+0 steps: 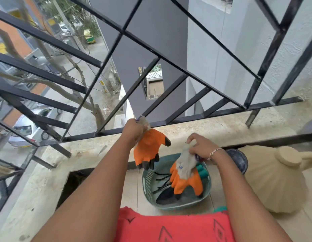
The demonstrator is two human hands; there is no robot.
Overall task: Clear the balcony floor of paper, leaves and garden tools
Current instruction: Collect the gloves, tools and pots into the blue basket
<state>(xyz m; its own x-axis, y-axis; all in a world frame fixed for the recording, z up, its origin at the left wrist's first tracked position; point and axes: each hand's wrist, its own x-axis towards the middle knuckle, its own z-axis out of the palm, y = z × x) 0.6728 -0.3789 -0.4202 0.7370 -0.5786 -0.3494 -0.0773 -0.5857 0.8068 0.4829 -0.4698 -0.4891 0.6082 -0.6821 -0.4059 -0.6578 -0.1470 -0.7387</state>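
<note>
1. A red cloth (169, 227) with dark markings is seen nearest, at the lower edge.
2. Both arms are stretched forward and down over a pale tiled floor (133, 193).
3. A teal plastic basket (149, 182), mesh-walled and round-cornered, is set on the floor below the hands. Black metal tools (162, 179) and green ribbed grips (203, 172) are contained in it.
4. The right hand (202, 147) is pinched on the grey knit cuff of the lower glove (186, 182), whose orange, black-tipped fingers hang inside the basket.
5. The left hand (134, 130) is clenched round the cuff of the raised glove (150, 149), of the same make, held above the basket's far rim.
6. A smooth beige can (274, 180) is noted just right of the basket.
7. A rough concrete ledge (212, 126) and a black metal grille (151, 49) are recorded beyond.
</note>
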